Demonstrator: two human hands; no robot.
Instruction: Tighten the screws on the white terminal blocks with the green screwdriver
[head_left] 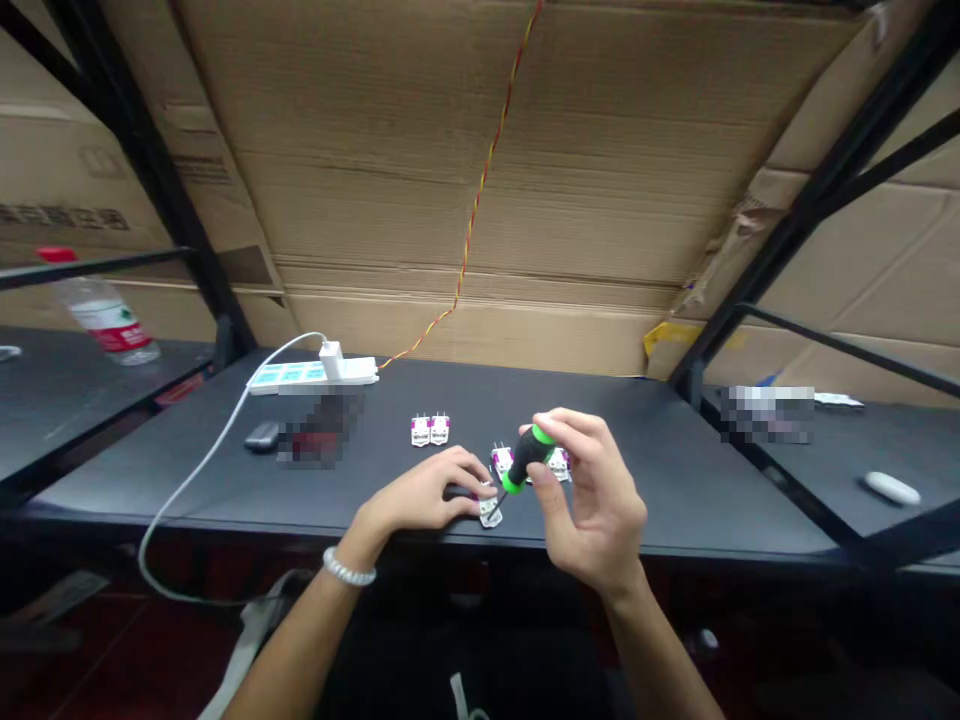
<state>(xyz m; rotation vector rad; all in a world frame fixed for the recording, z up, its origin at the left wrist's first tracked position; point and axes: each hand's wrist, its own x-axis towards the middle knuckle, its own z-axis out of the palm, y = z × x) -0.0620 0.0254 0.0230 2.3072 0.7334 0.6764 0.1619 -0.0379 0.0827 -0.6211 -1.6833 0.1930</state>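
Plug (491, 519) sits at six o'clock on the desk (697, 500), pinched in the fingers of the left hand (439, 490), which hide part of it. Fingers of the right hand (596, 505) grip a screwdriver (527, 458) slanting in from one o'clock; its tip is too blurred to place exactly. Around, other plugs (421, 431) lie at eleven, twelve and two o'clock, the last partly covered.

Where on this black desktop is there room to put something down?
The right side, between the right hand and the black rack post; also front left, between the white cable and left hand. It's crowded around the screwdriver and pronged plugs, and by the white power strip.
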